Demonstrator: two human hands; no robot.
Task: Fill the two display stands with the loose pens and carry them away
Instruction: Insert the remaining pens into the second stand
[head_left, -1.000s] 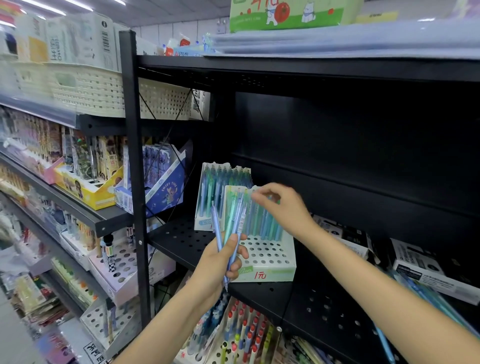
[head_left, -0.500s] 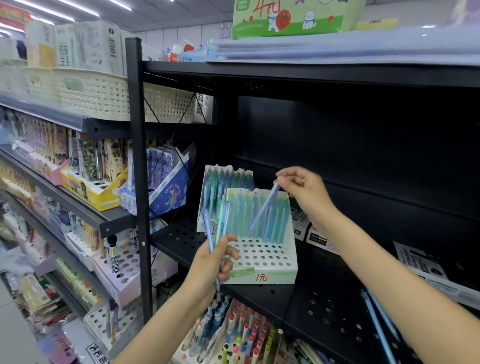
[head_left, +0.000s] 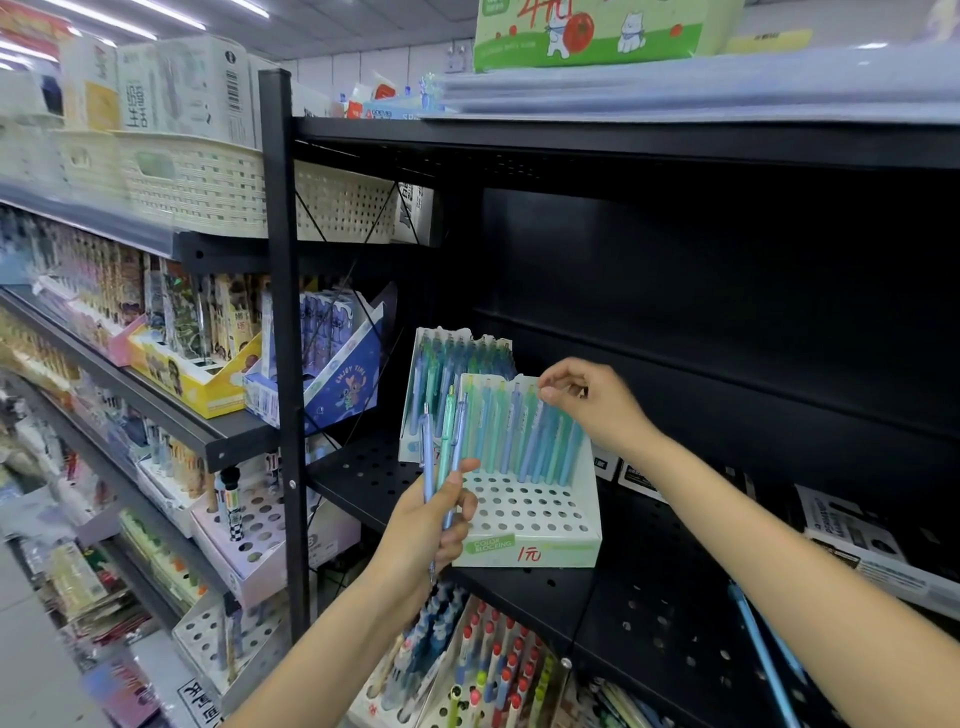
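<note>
Two white pen display stands sit on the black perforated shelf (head_left: 649, 613). The front stand (head_left: 524, 519) holds a back row of blue and green pens, and its front holes are bare. Behind it, the rear stand (head_left: 415, 395) is packed with pens. My left hand (head_left: 423, 530) grips three loose pens (head_left: 441, 447) upright just left of the front stand. At the front stand's top right corner, my right hand (head_left: 592, 400) pinches the top of a pen (head_left: 545, 415) standing in the back row.
A few loose blue pens (head_left: 758, 639) lie on the shelf at lower right, by white boxes (head_left: 857, 545). A black upright post (head_left: 283, 364) stands left of the stands. Other stocked pen displays (head_left: 483, 670) fill the shelves below and to the left.
My right hand has lowered a pen it held slanted above the front stand into the back row. My left hand has stayed beside the stand with its pens.
</note>
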